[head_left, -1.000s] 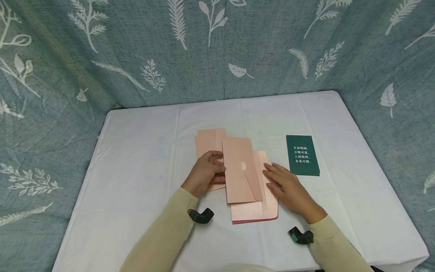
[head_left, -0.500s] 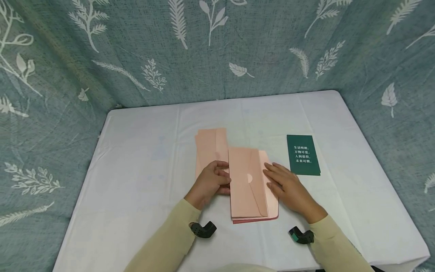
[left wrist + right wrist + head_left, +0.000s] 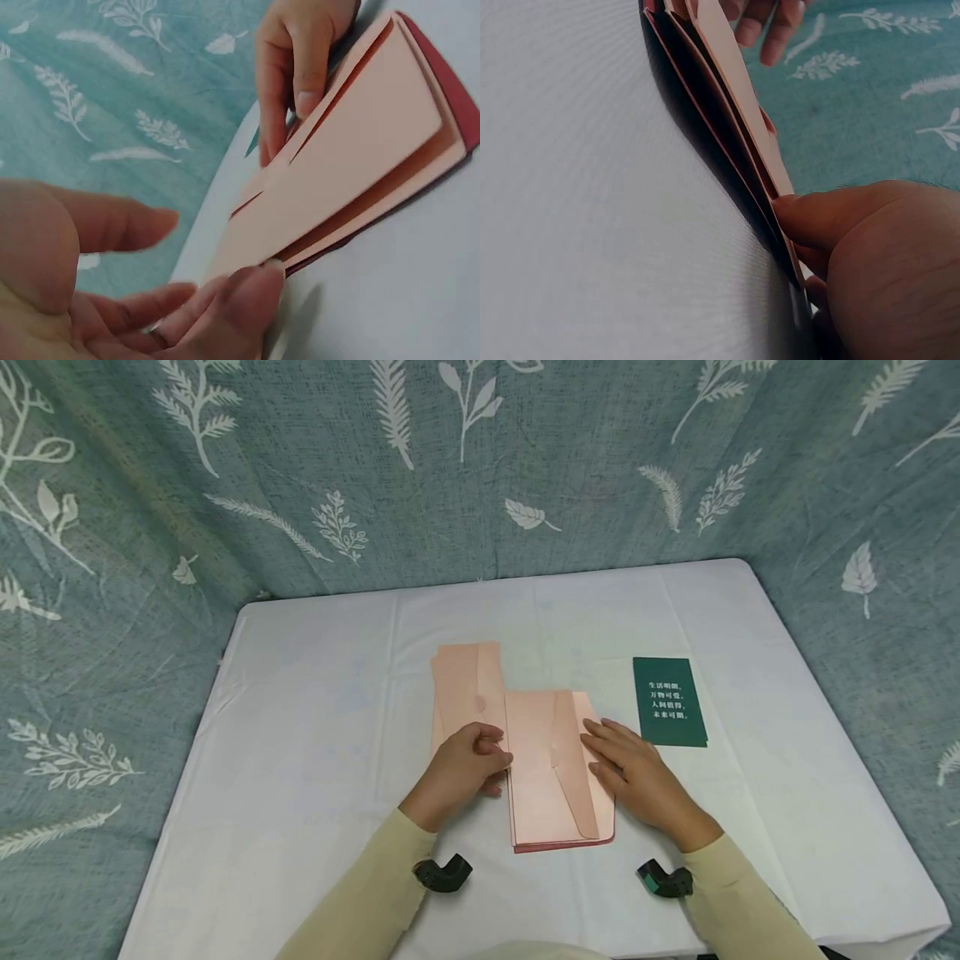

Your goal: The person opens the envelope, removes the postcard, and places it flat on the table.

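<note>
In the middle of the table, a pale pink envelope (image 3: 536,768) with its flap and a round notch facing up lies on a wider pink envelope (image 3: 603,802). A dark red layer (image 3: 442,75) shows at the bottom of this stack. My left hand (image 3: 468,764) is at the stack's left edge, a fingertip right at the side of the envelope and the other fingers spread apart. Along the right edge rests my right hand (image 3: 633,772) with extended fingers. Its thumb (image 3: 810,217) touches the layered edges, which gap slightly in the right wrist view.
More pink envelopes (image 3: 457,681) lie behind my left hand. To the right sits a dark green card stack (image 3: 667,693) with white printed characters. A white cloth covers the table (image 3: 315,693), and a teal leaf-patterned curtain (image 3: 450,518) hangs around it.
My left hand brought the top envelope right and toward me onto the stack, where it now lies lined up. The left fingers have since loosened; the right hand stayed in place.
</note>
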Available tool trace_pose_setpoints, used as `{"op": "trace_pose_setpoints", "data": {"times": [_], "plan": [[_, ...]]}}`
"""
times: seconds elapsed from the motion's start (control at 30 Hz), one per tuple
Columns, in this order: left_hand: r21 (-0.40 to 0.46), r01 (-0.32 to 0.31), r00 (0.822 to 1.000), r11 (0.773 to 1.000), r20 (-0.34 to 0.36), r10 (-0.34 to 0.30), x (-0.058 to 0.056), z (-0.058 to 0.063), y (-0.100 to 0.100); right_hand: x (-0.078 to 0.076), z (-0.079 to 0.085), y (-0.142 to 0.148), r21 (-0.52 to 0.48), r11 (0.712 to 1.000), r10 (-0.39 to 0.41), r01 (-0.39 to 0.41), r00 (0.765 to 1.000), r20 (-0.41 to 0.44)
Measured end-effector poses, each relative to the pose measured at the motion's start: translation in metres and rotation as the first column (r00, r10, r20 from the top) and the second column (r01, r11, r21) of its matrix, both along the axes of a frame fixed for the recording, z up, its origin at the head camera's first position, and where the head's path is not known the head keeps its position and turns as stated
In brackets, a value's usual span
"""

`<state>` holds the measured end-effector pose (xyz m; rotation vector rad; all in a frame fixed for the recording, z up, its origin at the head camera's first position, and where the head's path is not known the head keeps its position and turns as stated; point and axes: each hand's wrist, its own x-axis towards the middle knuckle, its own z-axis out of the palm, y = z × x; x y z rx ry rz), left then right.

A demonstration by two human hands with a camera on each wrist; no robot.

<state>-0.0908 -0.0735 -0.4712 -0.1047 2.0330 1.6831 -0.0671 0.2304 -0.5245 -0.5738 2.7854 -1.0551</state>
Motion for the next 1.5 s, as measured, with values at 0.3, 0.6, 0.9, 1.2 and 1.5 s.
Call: {"op": "trace_pose_setpoints", "data": {"times": [0.3, 0.6, 0.9, 1.2, 1.5], "plan": [[-0.268, 0.076, 0.912, 0.960, -0.371, -0.176, 0.002, 0.000, 0.001, 0.000, 0.001, 0.000, -0.001, 1.000, 0.001, -0.001, 1.000, 0.003], [-0.539, 0.236, 0.683, 0.809, -0.500, -0.532, 0.002, -0.021, -0.001, 0.000, 0.002, -0.001, 0.007, 1.000, 0.005, -0.005, 1.000, -0.003], [-0.675, 0.419, 0.584, 0.607, -0.312, -0.750, 0.002, -0.031, -0.002, 0.000, 0.002, -0.001, 0.014, 1.000, -0.002, 0.002, 1.000, -0.001], [-0.708, 0.435, 0.558, 0.556, -0.272, -0.784, 0.001, -0.034, -0.001, 0.004, 0.009, -0.008, 0.109, 0.994, -0.019, 0.027, 0.997, -0.070], [-0.707, 0.439, 0.555, 0.555, -0.273, -0.786, 0.002, -0.035, -0.002, 0.011, 0.016, -0.037, 0.191, 0.982, 0.041, -0.009, 0.986, -0.165]]}}
